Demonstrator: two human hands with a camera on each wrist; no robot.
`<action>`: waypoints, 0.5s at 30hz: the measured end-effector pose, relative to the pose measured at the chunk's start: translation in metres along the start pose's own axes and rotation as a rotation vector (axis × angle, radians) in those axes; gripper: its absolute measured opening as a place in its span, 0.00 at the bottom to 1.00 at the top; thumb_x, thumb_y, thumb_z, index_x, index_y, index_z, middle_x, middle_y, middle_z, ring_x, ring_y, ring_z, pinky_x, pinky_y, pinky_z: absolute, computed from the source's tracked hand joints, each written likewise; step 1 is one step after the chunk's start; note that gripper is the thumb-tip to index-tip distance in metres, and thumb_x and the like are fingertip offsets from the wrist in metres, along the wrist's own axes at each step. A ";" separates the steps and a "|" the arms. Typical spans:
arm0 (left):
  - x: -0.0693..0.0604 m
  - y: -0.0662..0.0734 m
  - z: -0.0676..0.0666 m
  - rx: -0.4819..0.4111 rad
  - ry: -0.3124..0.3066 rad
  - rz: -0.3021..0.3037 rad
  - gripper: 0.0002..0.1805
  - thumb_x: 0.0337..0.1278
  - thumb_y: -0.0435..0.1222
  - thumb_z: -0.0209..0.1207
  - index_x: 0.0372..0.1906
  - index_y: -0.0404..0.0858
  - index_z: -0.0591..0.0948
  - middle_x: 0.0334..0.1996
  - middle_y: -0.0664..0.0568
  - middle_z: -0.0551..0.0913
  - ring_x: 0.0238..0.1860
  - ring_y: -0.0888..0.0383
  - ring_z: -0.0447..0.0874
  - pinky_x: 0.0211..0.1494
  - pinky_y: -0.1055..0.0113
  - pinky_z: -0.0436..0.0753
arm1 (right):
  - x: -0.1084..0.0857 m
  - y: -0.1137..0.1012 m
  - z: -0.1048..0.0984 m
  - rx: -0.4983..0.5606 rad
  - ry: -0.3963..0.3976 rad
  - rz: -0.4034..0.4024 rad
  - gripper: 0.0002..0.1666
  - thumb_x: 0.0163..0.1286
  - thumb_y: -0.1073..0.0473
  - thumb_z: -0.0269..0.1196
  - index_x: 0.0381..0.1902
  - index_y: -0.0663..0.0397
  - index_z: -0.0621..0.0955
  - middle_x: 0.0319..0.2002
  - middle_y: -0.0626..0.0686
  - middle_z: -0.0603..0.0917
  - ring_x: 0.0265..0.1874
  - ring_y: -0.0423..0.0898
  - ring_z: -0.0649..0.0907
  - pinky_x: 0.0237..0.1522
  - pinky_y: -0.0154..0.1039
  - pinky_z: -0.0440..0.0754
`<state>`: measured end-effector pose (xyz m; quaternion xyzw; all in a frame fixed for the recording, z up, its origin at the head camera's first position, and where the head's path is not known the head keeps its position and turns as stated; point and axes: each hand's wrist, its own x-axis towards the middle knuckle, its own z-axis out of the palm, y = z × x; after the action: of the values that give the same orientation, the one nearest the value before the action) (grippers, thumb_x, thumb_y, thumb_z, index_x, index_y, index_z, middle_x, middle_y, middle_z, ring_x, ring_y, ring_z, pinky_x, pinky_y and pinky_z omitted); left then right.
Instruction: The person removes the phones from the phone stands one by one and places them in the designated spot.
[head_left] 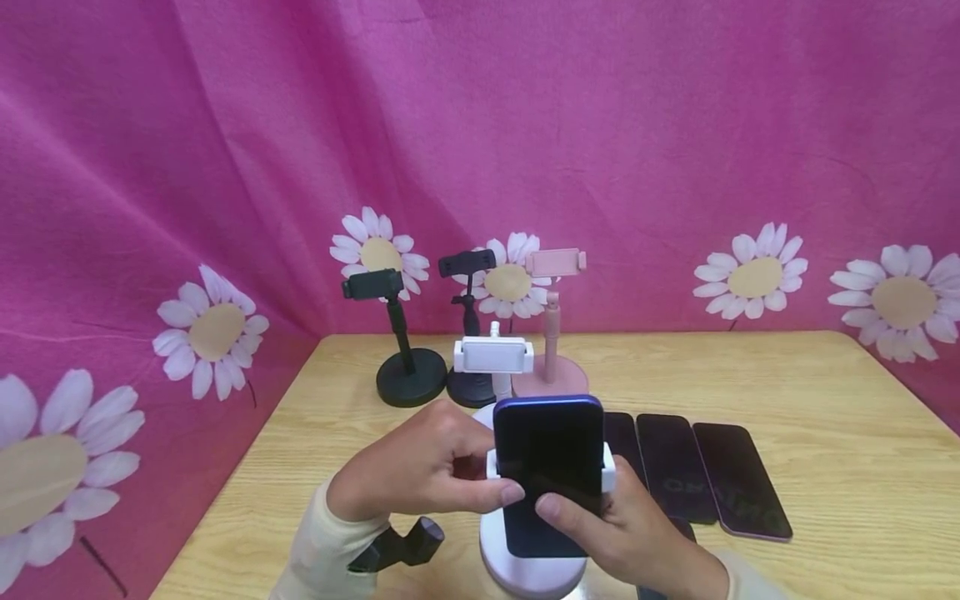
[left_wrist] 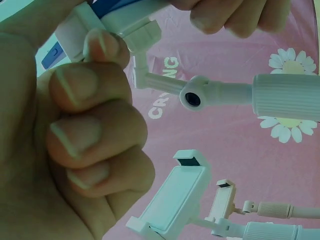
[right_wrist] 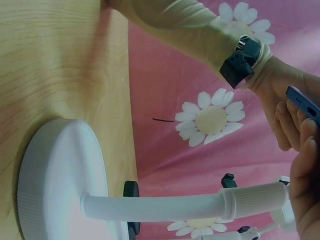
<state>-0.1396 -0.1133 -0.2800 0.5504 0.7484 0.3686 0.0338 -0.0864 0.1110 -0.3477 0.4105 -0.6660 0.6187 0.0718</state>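
Note:
A dark smartphone (head_left: 551,446) with a blue edge sits upright in the clamp (head_left: 608,468) of a white phone stand (head_left: 525,554). My left hand (head_left: 427,467) holds the phone's left side, its thumb on the screen edge and the other fingers curled near the clamp. On the other side my right hand (head_left: 630,533) grips phone and clamp, thumb across the screen, fingers behind. In the left wrist view the clamp's back joins a jointed neck (left_wrist: 165,85). The right wrist view shows the stand's pole (right_wrist: 155,207) and round base (right_wrist: 65,170) on the table.
Behind stand another white phone stand (head_left: 493,356), a pink stand (head_left: 551,333), a black stand (head_left: 470,317) and a dark green stand (head_left: 397,333). Several phones, including a dark phone (head_left: 742,479), lie on the wooden table (head_left: 847,433) at right. A flowered pink cloth (head_left: 637,150) hangs around it.

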 end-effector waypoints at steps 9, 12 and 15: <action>-0.002 0.003 -0.004 0.032 -0.041 0.002 0.13 0.59 0.41 0.61 0.20 0.45 0.81 0.12 0.63 0.71 0.16 0.75 0.67 0.17 0.78 0.68 | -0.002 0.006 0.004 -0.046 0.034 -0.114 0.29 0.59 0.82 0.54 0.58 0.61 0.73 0.46 0.56 0.84 0.41 0.47 0.84 0.44 0.43 0.84; -0.005 0.004 -0.007 0.055 -0.044 0.013 0.13 0.59 0.41 0.61 0.20 0.45 0.81 0.12 0.63 0.70 0.15 0.77 0.66 0.16 0.79 0.67 | -0.004 0.009 0.005 -0.016 0.044 -0.127 0.30 0.58 0.84 0.54 0.58 0.62 0.73 0.46 0.57 0.84 0.41 0.46 0.85 0.42 0.43 0.85; -0.009 0.005 -0.010 0.056 -0.044 0.005 0.13 0.59 0.41 0.61 0.19 0.46 0.81 0.12 0.63 0.70 0.15 0.77 0.66 0.15 0.79 0.67 | -0.004 0.010 0.004 -0.014 0.039 -0.149 0.31 0.57 0.84 0.53 0.58 0.62 0.74 0.45 0.58 0.84 0.41 0.46 0.85 0.41 0.43 0.85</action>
<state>-0.1367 -0.1257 -0.2734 0.5610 0.7560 0.3355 0.0341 -0.0884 0.1086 -0.3591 0.4463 -0.6364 0.6149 0.1333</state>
